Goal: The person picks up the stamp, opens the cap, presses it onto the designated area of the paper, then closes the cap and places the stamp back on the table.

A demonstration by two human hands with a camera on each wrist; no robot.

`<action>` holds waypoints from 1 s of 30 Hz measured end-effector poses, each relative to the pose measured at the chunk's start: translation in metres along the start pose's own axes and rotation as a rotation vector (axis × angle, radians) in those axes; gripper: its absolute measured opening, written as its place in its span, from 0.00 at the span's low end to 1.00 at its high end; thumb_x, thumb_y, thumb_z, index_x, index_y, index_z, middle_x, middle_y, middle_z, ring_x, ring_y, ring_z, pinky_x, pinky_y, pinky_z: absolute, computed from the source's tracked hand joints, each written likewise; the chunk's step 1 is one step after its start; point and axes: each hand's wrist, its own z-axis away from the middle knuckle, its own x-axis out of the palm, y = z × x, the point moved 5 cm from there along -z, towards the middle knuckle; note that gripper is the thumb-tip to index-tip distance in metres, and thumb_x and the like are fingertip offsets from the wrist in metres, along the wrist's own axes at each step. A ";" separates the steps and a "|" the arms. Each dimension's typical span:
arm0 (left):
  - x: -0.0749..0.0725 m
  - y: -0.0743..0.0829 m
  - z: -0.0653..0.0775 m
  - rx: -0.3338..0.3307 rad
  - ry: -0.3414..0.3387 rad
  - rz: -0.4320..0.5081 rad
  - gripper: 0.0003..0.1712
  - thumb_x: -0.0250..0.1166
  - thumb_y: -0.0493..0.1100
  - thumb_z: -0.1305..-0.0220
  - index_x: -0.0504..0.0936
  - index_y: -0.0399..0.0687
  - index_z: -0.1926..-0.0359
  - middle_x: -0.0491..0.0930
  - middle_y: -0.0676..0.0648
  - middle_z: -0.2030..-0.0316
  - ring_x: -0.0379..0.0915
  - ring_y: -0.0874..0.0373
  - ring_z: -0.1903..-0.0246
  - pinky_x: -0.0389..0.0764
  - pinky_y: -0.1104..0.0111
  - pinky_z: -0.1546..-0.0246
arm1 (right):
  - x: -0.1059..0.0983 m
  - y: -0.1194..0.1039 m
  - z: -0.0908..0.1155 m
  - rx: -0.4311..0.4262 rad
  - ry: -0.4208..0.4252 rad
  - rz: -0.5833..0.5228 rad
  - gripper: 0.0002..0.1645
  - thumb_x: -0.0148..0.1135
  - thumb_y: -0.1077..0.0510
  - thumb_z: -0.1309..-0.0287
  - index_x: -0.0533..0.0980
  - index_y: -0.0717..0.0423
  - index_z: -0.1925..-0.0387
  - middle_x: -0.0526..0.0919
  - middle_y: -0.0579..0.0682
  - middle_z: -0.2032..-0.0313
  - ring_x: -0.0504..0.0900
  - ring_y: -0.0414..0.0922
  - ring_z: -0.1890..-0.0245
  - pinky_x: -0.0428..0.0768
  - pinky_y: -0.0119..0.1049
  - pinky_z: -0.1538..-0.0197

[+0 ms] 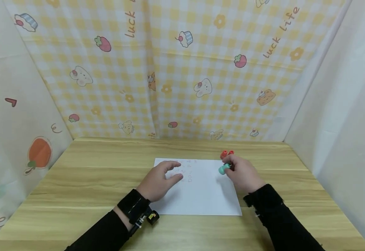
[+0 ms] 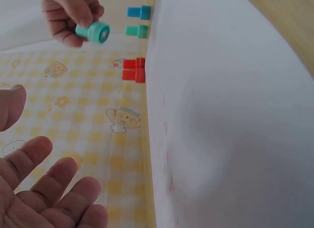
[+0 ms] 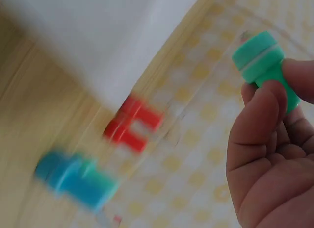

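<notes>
My right hand pinches a small green toy stamp between thumb and fingers, above the right part of a white sheet of paper. In the left wrist view the stamp's wide round end points away from the hand and shows a reddish detail. Over the left part of the paper hovers my left hand, thumb and fingers spread apart with nothing between them. Small reddish marks run across the paper's upper left area.
Two red stamps stand side by side on the wooden table near the paper's far right corner. A blue stamp and another green stamp stand close to them. A yellow checked cloth hangs behind the table.
</notes>
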 end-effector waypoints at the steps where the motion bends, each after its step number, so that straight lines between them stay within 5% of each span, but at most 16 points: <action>1: -0.002 0.000 0.001 -0.001 0.003 -0.024 0.25 0.67 0.53 0.26 0.79 0.53 0.32 0.78 0.48 0.32 0.72 0.49 0.29 0.73 0.47 0.28 | -0.003 0.006 0.000 0.004 0.002 0.018 0.13 0.60 0.68 0.29 0.79 0.65 0.46 0.85 0.55 0.57 0.79 0.46 0.62 0.80 0.34 0.60; 15: -0.013 -0.008 0.004 0.026 -0.005 -0.229 0.28 0.67 0.53 0.26 0.78 0.46 0.32 0.76 0.46 0.30 0.71 0.47 0.28 0.72 0.50 0.27 | -0.031 0.041 0.004 -0.006 -0.008 0.177 0.13 0.60 0.65 0.28 0.81 0.66 0.47 0.87 0.53 0.60 0.80 0.45 0.64 0.81 0.39 0.57; 30: -0.013 -0.011 0.005 0.007 -0.018 -0.268 0.30 0.66 0.54 0.26 0.76 0.47 0.29 0.71 0.41 0.26 0.69 0.42 0.27 0.72 0.47 0.27 | -0.035 0.028 -0.003 0.005 -0.025 0.230 0.14 0.58 0.63 0.26 0.79 0.65 0.44 0.86 0.53 0.61 0.77 0.43 0.69 0.77 0.36 0.62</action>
